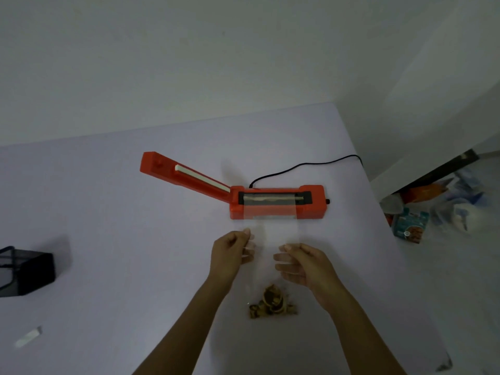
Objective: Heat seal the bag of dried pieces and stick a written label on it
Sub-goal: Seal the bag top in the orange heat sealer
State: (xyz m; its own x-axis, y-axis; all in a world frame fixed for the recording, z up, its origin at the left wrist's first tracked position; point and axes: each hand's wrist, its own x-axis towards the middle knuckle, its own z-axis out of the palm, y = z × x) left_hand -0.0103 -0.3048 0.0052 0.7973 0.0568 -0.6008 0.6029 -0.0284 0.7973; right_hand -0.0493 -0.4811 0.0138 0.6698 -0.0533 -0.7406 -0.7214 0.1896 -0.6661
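A clear plastic bag (pixel 266 239) lies on the table with brown dried pieces (pixel 272 303) bunched at its near end. Its open far end rests across the sealing strip of the orange heat sealer (pixel 311 203), whose lid arm (pixel 186 173) is raised up to the left. My left hand (pixel 230 251) pinches the bag's left edge. My right hand (pixel 303 262) pinches the right edge, fingers under the film. A small white label (pixel 28 335) lies at the near left of the table.
A black mesh holder (pixel 25 272) stands at the left edge. The sealer's black cord (pixel 303 166) runs off the table's far right corner. Beyond the right table edge, packets and bags (pixel 433 209) lie on the floor.
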